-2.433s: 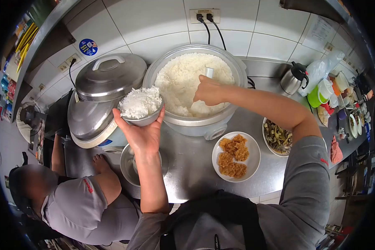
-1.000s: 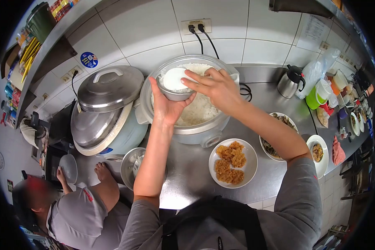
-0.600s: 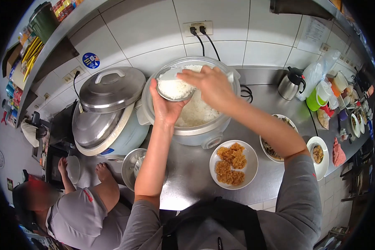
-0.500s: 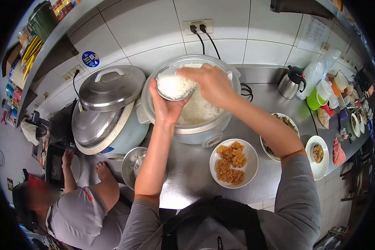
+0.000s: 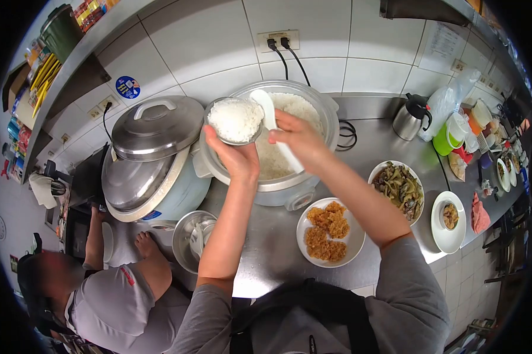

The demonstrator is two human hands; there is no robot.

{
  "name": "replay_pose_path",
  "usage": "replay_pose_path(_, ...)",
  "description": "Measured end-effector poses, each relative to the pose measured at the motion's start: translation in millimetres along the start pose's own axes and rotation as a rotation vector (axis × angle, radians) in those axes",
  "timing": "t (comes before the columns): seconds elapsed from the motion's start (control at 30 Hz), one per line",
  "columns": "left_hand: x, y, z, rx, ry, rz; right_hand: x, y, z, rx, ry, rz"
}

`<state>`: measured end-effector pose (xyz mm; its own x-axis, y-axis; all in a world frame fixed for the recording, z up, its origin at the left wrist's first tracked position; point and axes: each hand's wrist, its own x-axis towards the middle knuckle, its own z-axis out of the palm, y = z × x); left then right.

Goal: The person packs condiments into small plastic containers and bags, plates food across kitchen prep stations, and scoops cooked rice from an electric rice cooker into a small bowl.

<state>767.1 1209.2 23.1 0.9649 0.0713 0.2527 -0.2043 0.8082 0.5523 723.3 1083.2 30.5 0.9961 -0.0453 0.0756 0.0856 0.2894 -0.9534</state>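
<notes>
Over the left part of an uncovered rice cooker (image 5: 304, 192), my left hand (image 5: 239, 159) holds a small metal bowl (image 5: 242, 143) from below. White rice (image 5: 236, 118) is heaped above the bowl's rim. My right hand (image 5: 298, 138) grips a white rice paddle (image 5: 266, 109) by its middle. The paddle's broad end is beside the heaped rice; its handle slants down to the right. More cooked rice (image 5: 295, 107) lies inside the cooker beneath both hands.
A second cooker with metal lids (image 5: 154, 127) stands left, beside a metal bowl of utensils (image 5: 186, 236). Nearer me are a plate of fried pieces (image 5: 327, 230) and a dish of dark greens (image 5: 399, 189). A steel jug (image 5: 409, 121) stands right. A co-worker (image 5: 109, 295) works at left.
My right hand has moved down and right, off the bowl's top, and the paddle now shows plainly. The bowl has shifted slightly left. The co-worker's far hand has moved up.
</notes>
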Motion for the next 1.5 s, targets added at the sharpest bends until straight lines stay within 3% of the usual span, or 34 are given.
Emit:
replay_pose_path(0.17,-6.6,-2.7,6.2,0.079,-0.03,0.025,-16.0,13.3,28.3,-0.606,0.082,-0.511)
replay_pose_path(0.23,-3.9,2.9,5.2,0.076,-0.049,0.008,-5.7,0.7,12.9,-0.606,0.084,-0.502)
replay_pose_path(0.3,-4.1,8.0,6.6,-0.01,-0.049,-0.137,-3.3,-4.7,9.5,-0.617,0.08,-0.489)
replay_pose_path(0.37,-2.1,10.5,5.5,0.004,-0.067,-0.219,-4.5,-6.9,10.9,-0.856,0.034,-0.567)
replay_pose_path(0.43,0.7,13.7,1.0,0.021,-0.083,-0.307,-0.1,-23.4,3.4,-0.895,0.034,-0.543)
replay_pose_path(0.5,6.0,16.2,-3.8,0.033,-0.203,-0.46,0.4,-40.4,1.8,-0.935,0.034,-0.519)
replay_pose_path(0.57,1.0,19.4,5.7,0.044,-0.173,-0.483,-1.6,-49.2,4.4,-1.424,-0.082,-0.646)
replay_pose_path(0.67,2.4,20.6,3.5,0.042,-0.163,-0.515,-6.5,-46.7,1.6,-1.632,0.007,-0.84)
replay_pose_path(0.8,3.3,21.1,1.1,-0.017,-0.193,-0.526,13.2,-49.7,-11.3,-1.522,0.027,-0.825)
replay_pose_path(0.87,9.3,23.6,-2.6,-0.051,-0.188,-0.519,26.1,-39.5,-11.0,-1.305,-0.124,-0.765)
replay_pose_path(0.93,13.5,28.1,-7.1,-0.011,-0.118,-0.471,39.4,-45.0,-16.0,-1.314,-0.148,-0.82)
replay_pose_path(1.0,12.6,39.3,-11.5,-0.008,-0.105,-0.429,53.0,-59.8,-18.8,-1.426,0.114,-0.665)
replay_pose_path(1.07,10.8,50.5,-14.8,-0.026,0.024,-0.346,79.8,-23.4,-33.5,-1.549,0.122,-0.698)
replay_pose_path(1.17,7.1,58.2,-13.7,-0.025,0.007,-0.268,104.2,28.6,-39.2,-2.031,-0.315,-0.612)
replay_pose_path(1.33,-9.8,67.1,-7.4,0.027,0.029,-0.173,87.9,56.5,-11.0,-1.957,-0.574,-0.702)
replay_pose_path(1.43,-19.3,75.2,-13.7,0.044,0.036,-0.143,73.6,49.9,-14.6,-2.034,-0.743,-0.593)
replay_pose_path(1.5,-23.1,78.4,-18.9,0.007,0.006,-0.161,68.9,49.0,-39.3,-1.793,-0.863,-0.54)
